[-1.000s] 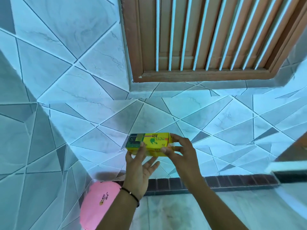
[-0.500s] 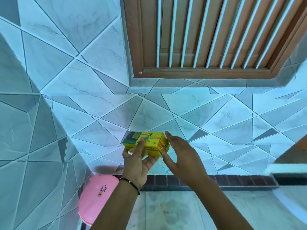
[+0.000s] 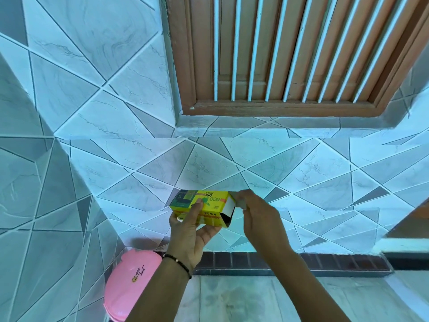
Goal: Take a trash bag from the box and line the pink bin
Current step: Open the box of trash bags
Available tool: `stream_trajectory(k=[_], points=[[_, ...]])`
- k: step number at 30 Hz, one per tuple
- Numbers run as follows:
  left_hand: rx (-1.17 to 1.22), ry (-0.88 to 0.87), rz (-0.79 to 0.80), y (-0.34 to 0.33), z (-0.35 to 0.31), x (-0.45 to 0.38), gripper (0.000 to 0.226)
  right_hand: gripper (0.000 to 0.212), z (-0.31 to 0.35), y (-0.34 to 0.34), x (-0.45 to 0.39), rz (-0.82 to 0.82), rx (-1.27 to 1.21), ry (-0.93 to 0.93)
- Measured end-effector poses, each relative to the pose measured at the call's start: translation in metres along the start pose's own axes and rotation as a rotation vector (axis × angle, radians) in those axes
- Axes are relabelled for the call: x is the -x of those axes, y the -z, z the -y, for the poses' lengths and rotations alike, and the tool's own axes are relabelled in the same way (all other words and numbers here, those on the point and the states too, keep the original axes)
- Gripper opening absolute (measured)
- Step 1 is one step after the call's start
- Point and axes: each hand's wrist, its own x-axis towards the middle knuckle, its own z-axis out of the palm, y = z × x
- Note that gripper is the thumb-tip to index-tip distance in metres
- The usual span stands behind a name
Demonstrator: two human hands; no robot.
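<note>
Box (image 3: 200,206) end flap (image 3: 239,201) now pulled open by right hand (image 3: 257,217), previously shut; gripped underneath by left hand (image 3: 190,231); bin (image 3: 132,282) near left.

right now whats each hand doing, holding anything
Left hand: holds the yellow box, thumb on top, fingers underneath.
Right hand: pinches the box's end flap, pulled open.

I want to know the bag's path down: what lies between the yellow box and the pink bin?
In the head view, only the left hand and its forearm cross from the yellow box to the pink bin; behind them is tiled wall.
</note>
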Motion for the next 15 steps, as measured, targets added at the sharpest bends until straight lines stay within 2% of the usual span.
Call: stream_trajectory(k=[3,7,10,15], points=[[-0.003,0.043,-0.009,0.002,0.002,0.001,0.059,0.035,-0.014,0.004,-0.004,-0.043,-0.009,0.045],[-0.001,0.064,-0.023,0.001,0.005,0.002,0.06,0.04,-0.022,-0.002,-0.003,-0.064,0.0,0.019],[-0.015,0.056,-0.026,0.0,0.006,0.002,0.06,0.034,-0.025,-0.002,-0.004,-0.102,-0.016,-0.034],[-0.012,0.002,-0.033,-0.004,0.008,0.0,0.06,0.03,-0.027,-0.004,-0.002,-0.07,-0.113,-0.057]])
